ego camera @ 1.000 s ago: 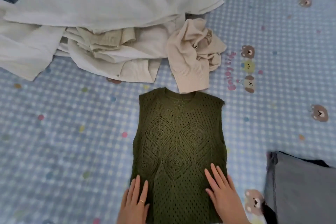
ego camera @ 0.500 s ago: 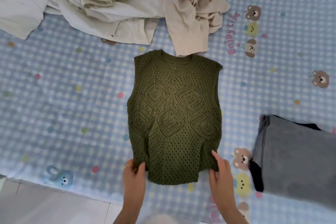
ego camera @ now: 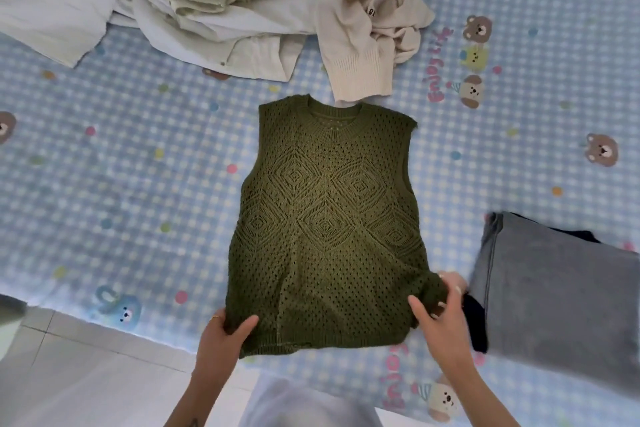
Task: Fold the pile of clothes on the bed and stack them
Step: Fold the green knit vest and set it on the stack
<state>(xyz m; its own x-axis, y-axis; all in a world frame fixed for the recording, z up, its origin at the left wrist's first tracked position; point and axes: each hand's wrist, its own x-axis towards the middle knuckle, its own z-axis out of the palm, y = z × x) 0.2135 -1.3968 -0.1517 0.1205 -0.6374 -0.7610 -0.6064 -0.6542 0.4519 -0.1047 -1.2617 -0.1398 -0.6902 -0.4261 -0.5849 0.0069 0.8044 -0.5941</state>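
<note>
While the pale pile (ego camera: 194,7) waits unfolded at eleven o'clock and grey folded clothes (ego camera: 561,291) sit at three, both the left hand (ego camera: 225,333) and right hand (ego camera: 441,305) pinch the flat green vest's (ego camera: 325,218) hem corners on the bed (ego camera: 104,184); most folding remains.

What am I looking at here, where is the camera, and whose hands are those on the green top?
There is no robot: a person wears one wide-angle camera on the head, looking down at a bed with a blue checked sheet. The left hand and right hand each grip a bottom corner of a green knitted vest that lies spread flat. Beyond it lies an unfolded pile of pale clothes, with a cream sweater at its right edge. To the right sit folded grey clothes on something dark. Pale floor shows below the bed edge.
</note>
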